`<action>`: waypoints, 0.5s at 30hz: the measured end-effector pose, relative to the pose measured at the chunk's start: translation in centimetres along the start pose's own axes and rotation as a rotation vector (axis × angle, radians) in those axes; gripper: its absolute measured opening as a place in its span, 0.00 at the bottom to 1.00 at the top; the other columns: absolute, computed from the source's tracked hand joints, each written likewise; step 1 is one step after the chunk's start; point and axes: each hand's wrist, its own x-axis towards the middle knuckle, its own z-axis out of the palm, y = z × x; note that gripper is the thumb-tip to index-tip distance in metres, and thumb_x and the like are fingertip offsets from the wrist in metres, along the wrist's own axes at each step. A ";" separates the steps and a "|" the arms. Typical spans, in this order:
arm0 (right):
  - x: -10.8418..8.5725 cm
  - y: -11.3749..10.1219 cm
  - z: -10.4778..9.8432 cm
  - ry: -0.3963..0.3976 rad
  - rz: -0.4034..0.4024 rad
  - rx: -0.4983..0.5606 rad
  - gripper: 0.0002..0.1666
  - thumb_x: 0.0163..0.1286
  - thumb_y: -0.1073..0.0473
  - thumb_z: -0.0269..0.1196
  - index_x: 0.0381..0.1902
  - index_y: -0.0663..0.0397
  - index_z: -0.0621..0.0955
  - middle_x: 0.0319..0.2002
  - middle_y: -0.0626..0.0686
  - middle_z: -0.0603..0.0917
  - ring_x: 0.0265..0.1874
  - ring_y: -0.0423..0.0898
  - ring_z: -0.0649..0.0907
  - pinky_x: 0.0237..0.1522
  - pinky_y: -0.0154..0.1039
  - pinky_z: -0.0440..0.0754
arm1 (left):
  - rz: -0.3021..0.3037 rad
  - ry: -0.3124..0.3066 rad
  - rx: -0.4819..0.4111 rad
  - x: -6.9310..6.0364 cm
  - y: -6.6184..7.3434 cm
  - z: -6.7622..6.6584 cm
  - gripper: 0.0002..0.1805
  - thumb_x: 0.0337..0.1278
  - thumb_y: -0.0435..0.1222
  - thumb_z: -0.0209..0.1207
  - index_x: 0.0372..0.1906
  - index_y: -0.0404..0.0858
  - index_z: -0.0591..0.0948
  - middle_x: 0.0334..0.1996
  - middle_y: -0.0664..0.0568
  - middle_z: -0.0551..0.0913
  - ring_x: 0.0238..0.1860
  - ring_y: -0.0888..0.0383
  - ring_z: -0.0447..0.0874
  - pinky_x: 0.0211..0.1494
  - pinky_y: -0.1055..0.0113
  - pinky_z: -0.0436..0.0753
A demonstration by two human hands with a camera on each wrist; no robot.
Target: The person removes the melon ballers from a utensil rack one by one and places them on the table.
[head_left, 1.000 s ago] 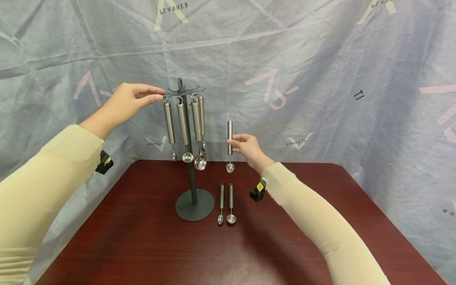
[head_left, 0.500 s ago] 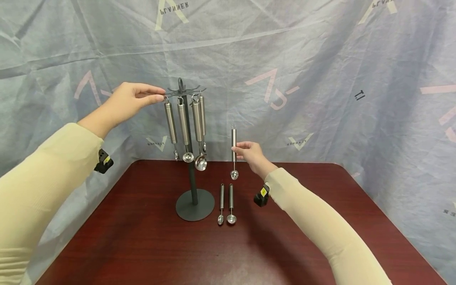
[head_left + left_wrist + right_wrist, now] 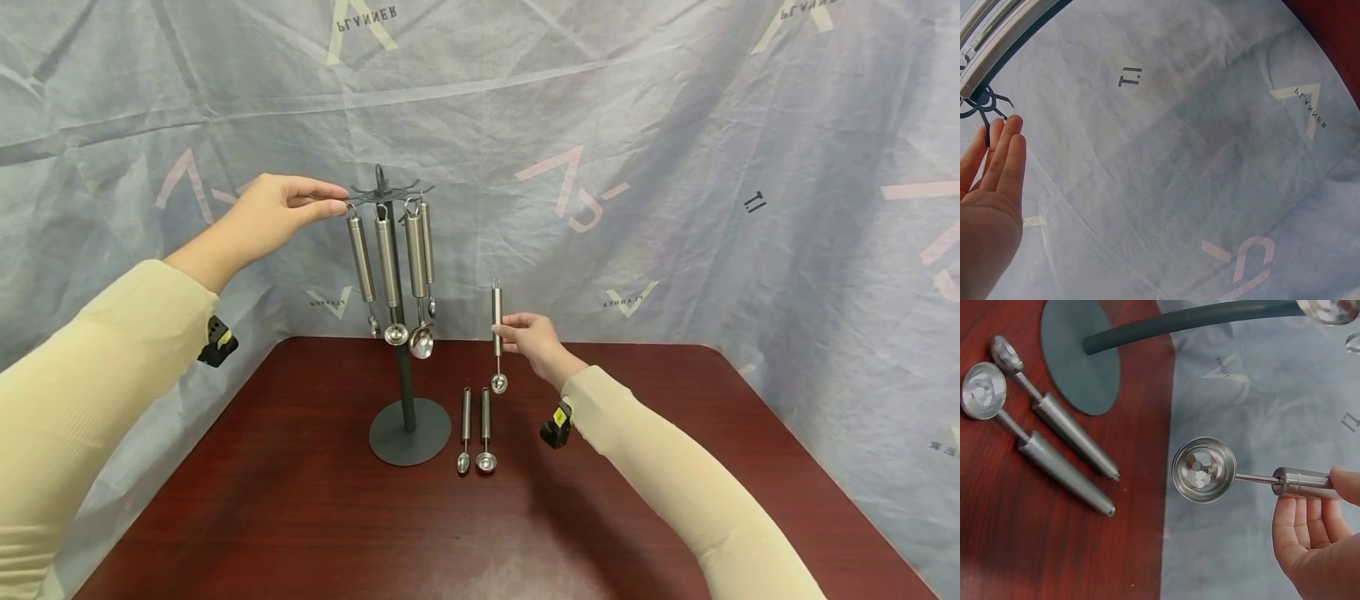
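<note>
In the head view, the left hand (image 3: 277, 208) reaches to the top of a dark stand (image 3: 406, 375), its thumb and fingertips pinching the end of one hook arm. Four metal utensils (image 3: 387, 262) hang from the hooks, bowls downward. Right of the stand, the right hand (image 3: 536, 342) pinches a metal scoop (image 3: 497, 323) by its handle, holding it nearly upright above the table (image 3: 337, 533), with its bowl at the bottom. Below the scoop, two more spoons (image 3: 485, 417) lie side by side on the table, near the stand's round base. A grey printed cloth (image 3: 675, 167) hangs behind.

In the left wrist view, the fingers of the left hand are nearly straight and close together at the hook arm, while hanging handles cross the upper left corner.

In the right wrist view, the round bowl of the scoop faces the camera, and its handle is held between the thumb and fingers of the right hand. The two lying spoons rest apart from each other, beside the stand's base.
</note>
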 end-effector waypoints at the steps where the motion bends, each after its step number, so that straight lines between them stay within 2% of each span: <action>1: 0.0 0.2 0.0 0.000 0.008 -0.006 0.18 0.68 0.62 0.64 0.53 0.64 0.78 0.50 0.56 0.79 0.39 0.45 0.82 0.56 0.44 0.81 | -0.003 0.001 0.002 0.0 0.0 0.0 0.31 0.63 0.56 0.57 0.64 0.43 0.76 0.63 0.43 0.76 0.66 0.46 0.71 0.68 0.45 0.66; 5: -0.1 1.0 -0.2 -0.002 0.025 -0.015 0.17 0.68 0.62 0.64 0.53 0.63 0.78 0.53 0.58 0.79 0.43 0.49 0.83 0.58 0.46 0.80 | -0.008 0.001 -0.002 0.1 0.0 0.0 0.31 0.62 0.57 0.58 0.64 0.43 0.76 0.62 0.43 0.76 0.66 0.46 0.71 0.68 0.46 0.66; 10: -0.2 1.6 -0.2 -0.015 0.020 -0.007 0.19 0.69 0.62 0.63 0.54 0.67 0.77 0.54 0.60 0.77 0.48 0.53 0.82 0.60 0.50 0.77 | -0.005 0.010 -0.006 0.1 0.1 0.0 0.31 0.61 0.57 0.58 0.64 0.44 0.77 0.64 0.43 0.75 0.66 0.46 0.71 0.67 0.46 0.66; 15: -0.4 1.9 -0.3 -0.018 0.018 -0.009 0.19 0.69 0.63 0.62 0.54 0.68 0.77 0.53 0.61 0.78 0.45 0.51 0.82 0.58 0.48 0.79 | 0.003 0.022 0.001 0.1 0.1 -0.1 0.31 0.61 0.57 0.58 0.63 0.44 0.77 0.64 0.43 0.75 0.66 0.46 0.72 0.67 0.46 0.67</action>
